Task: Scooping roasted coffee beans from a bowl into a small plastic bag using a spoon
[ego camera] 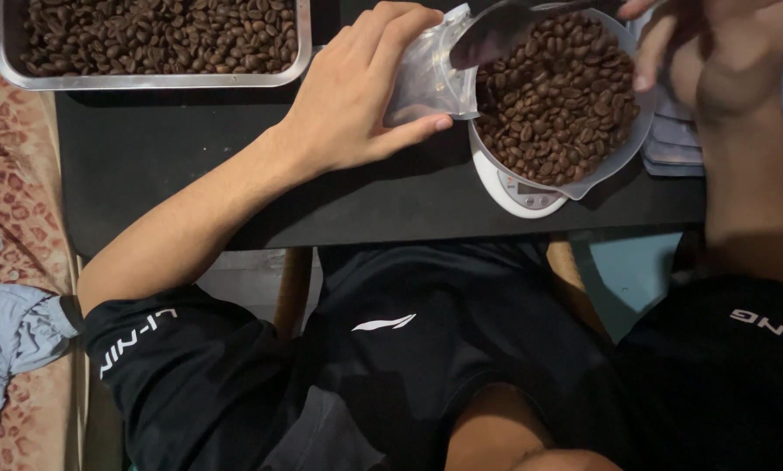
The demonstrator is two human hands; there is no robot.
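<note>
The left hand (357,96) gripped a clear pouch (426,78) at its open mouth, just beside the bowl of coffee beans (557,96) on the white scale (518,192), on the black worktop (191,166). The right hand (714,52) seemed closed on a scoop (496,30); I judged the mouth should stay wide under it. Beyond lay a metal tray (156,80) of beans.

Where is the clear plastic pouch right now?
In the head view, the clear pouch is top centre, held by the left hand, its mouth against the left rim of the bean-filled bowl on the scale.
</note>
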